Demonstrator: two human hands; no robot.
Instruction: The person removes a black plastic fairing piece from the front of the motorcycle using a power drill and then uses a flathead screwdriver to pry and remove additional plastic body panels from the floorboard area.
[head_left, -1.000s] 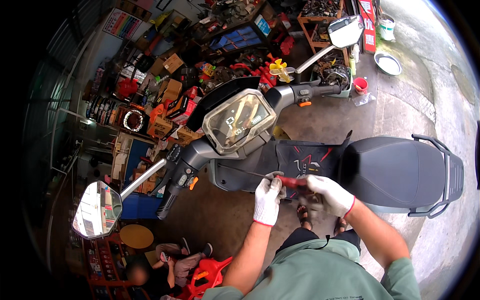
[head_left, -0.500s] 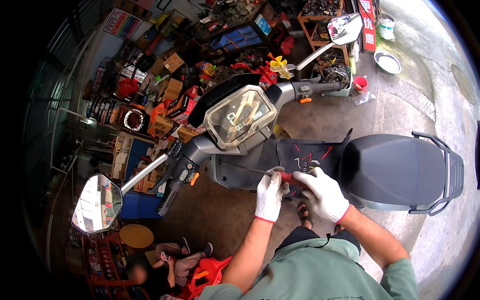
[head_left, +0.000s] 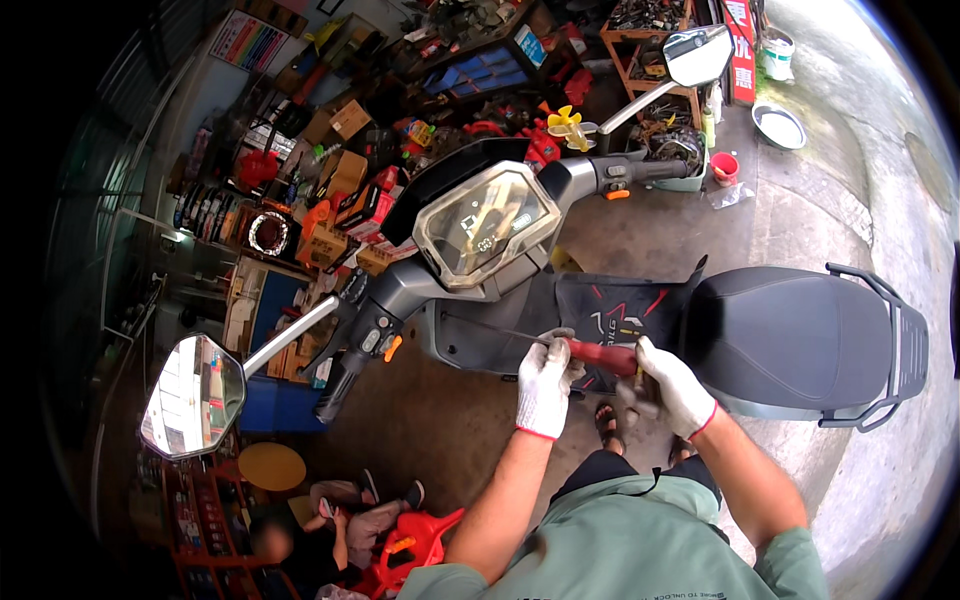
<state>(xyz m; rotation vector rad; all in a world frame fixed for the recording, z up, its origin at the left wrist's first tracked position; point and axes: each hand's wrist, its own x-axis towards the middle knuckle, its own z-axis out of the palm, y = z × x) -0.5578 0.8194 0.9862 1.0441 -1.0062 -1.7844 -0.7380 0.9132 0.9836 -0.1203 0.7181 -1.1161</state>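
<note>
Holds a red-handled screwdriver [head_left: 600, 355] level above the near edge of a scooter's footwell mat [head_left: 625, 310], shaft pointing left and slightly far, toward the grey front panel [head_left: 455, 345]. Cannot tell whether the tip touches the panel: too thin and dark to make out. Grasps the screwdriver with the left hand [head_left: 543, 390], gloved in white, fingers closed where the shaft meets the handle. Places the right hand [head_left: 682, 388], gloved likewise, at the handle's butt end, thumb on the far side, fingertips blurred on the near side; cannot tell how firmly it is clasped there.

Has the lit display [head_left: 485, 225] beyond the left hand, set between two handlebar grips, with the left mirror [head_left: 192, 395] reaching near and left and the right mirror [head_left: 698, 55] reaching far and right. Has the dark seat [head_left: 800, 340] to the right of the right hand. Stands on the near side in sandals [head_left: 607, 425] and a green shirt [head_left: 620, 545].

Shows, at near left, a seated person [head_left: 340, 535] beside a red plastic chair [head_left: 415, 545]; at far left, piled cardboard boxes [head_left: 350, 120]; at far right, a red bucket [head_left: 724, 166] and a round basin [head_left: 779, 127] on the ground.
</note>
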